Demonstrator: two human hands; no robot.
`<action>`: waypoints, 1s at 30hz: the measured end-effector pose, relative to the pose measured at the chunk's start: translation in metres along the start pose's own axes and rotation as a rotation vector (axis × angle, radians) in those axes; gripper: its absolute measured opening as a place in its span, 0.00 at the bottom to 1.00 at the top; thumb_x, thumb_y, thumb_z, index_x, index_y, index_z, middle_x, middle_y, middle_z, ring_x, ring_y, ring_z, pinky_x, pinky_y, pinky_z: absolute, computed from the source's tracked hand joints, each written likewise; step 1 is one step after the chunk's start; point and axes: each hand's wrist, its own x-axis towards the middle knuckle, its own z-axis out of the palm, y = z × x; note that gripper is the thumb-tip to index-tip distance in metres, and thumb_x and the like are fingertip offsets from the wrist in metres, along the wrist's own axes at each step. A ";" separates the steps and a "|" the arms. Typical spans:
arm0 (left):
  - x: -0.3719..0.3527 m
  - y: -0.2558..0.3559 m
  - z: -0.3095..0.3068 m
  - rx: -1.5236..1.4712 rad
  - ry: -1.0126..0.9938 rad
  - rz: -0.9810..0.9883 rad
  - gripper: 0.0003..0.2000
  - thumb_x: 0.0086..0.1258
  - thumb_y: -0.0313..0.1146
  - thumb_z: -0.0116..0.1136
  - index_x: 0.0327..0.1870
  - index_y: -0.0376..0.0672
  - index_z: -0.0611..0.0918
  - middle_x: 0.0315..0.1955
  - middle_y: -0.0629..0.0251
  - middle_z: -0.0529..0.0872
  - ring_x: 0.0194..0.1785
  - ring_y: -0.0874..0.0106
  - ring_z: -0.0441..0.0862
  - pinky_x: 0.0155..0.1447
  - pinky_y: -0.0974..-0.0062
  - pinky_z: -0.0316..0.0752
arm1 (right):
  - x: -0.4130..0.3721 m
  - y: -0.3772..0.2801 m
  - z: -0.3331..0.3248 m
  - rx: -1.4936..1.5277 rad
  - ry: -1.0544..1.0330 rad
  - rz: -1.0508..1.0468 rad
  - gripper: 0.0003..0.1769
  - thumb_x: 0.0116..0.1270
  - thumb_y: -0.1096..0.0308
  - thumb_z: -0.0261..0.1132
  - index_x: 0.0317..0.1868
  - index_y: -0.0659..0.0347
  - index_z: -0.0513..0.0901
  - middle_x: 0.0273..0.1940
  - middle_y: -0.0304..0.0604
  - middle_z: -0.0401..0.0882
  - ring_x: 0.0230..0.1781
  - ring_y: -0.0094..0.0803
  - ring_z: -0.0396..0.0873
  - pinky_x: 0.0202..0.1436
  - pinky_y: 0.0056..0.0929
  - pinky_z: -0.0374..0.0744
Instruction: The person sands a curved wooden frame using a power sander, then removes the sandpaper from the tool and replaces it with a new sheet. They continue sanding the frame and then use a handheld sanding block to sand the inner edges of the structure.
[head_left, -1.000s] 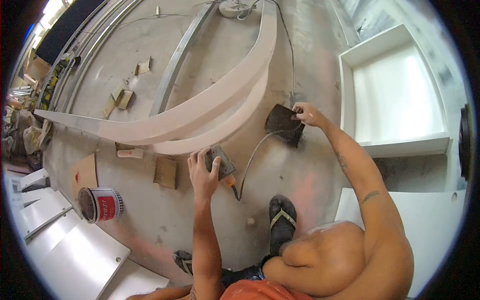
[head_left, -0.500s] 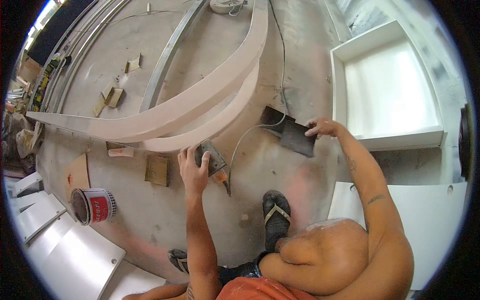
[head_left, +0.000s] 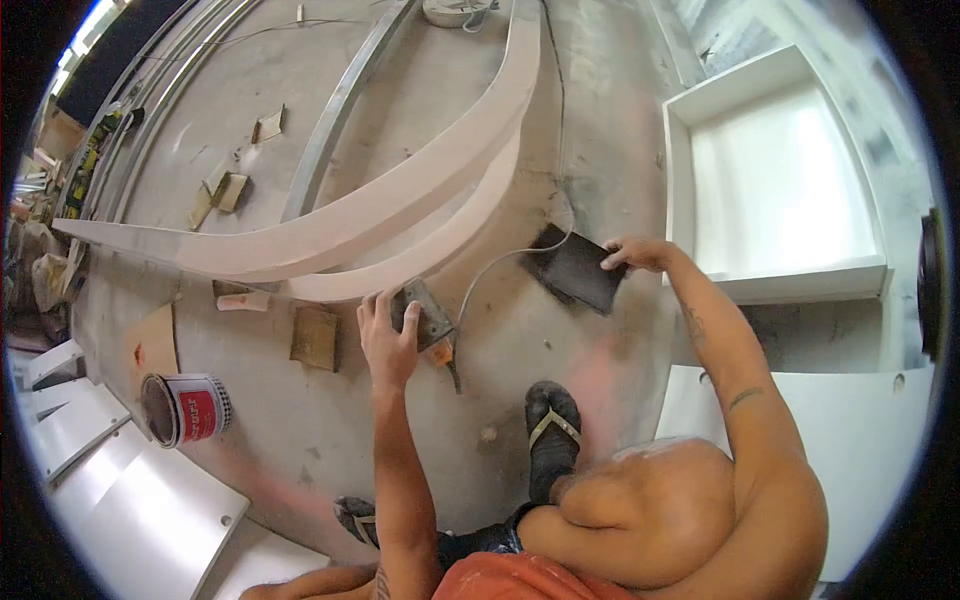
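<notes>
My left hand (head_left: 388, 338) rests with thumb and fingers around a power sander (head_left: 434, 322), which lies on the floor with its flat grey pad turned up. Its orange-and-black end points toward me, and a grey cable (head_left: 492, 268) curves away near it. Between thumb and fingers, my right hand (head_left: 638, 254) pinches the edge of a dark sheet of sandpaper (head_left: 592, 270). This sheet overlaps another dark sheet underneath, with the cable running across the far corner.
Ahead stands a curved, pinkish frame (head_left: 390, 200). A white open box (head_left: 775, 272) is at right, with white panels (head_left: 810, 440) below it. At left are a paint can (head_left: 200, 412), a brown folded piece (head_left: 315, 338) and more white panels (head_left: 180, 510).
My right hand has shifted slightly left and up, bringing the sandpaper further over the other dark sheet. My left hand stays on the sander.
</notes>
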 end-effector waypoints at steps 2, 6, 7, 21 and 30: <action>0.000 -0.001 0.000 0.001 -0.004 0.002 0.20 0.73 0.41 0.64 0.61 0.41 0.81 0.59 0.53 0.79 0.64 0.51 0.73 0.69 0.54 0.69 | -0.016 0.010 -0.016 -0.076 -0.138 0.229 0.25 0.66 0.63 0.75 0.61 0.63 0.83 0.57 0.48 0.85 0.55 0.41 0.83 0.50 0.41 0.86; 0.000 -0.002 0.000 -0.020 0.005 0.009 0.19 0.74 0.40 0.62 0.60 0.39 0.81 0.58 0.50 0.80 0.64 0.50 0.74 0.70 0.54 0.67 | -0.030 0.052 -0.037 -0.324 -0.197 0.512 0.25 0.70 0.62 0.73 0.62 0.67 0.82 0.60 0.51 0.84 0.61 0.42 0.81 0.47 0.43 0.89; -0.001 0.001 -0.001 -0.040 -0.023 -0.010 0.20 0.75 0.41 0.61 0.62 0.40 0.80 0.58 0.51 0.79 0.66 0.50 0.73 0.71 0.55 0.67 | -0.031 0.052 -0.034 -0.181 -0.125 0.500 0.25 0.70 0.63 0.73 0.62 0.68 0.81 0.59 0.52 0.84 0.61 0.44 0.81 0.49 0.42 0.90; 0.000 -0.007 -0.004 -0.059 -0.037 0.023 0.20 0.74 0.40 0.63 0.61 0.39 0.78 0.57 0.53 0.78 0.64 0.52 0.72 0.69 0.55 0.68 | -0.081 0.031 0.007 -0.495 0.277 0.295 0.23 0.57 0.65 0.82 0.39 0.77 0.83 0.36 0.58 0.88 0.34 0.47 0.90 0.36 0.45 0.90; 0.001 -0.014 0.002 -0.015 -0.012 0.031 0.19 0.77 0.40 0.60 0.62 0.40 0.79 0.57 0.50 0.78 0.63 0.52 0.74 0.70 0.56 0.68 | -0.116 -0.023 0.001 -0.237 0.593 0.044 0.44 0.62 0.67 0.76 0.75 0.73 0.67 0.44 0.59 0.87 0.29 0.37 0.84 0.34 0.38 0.83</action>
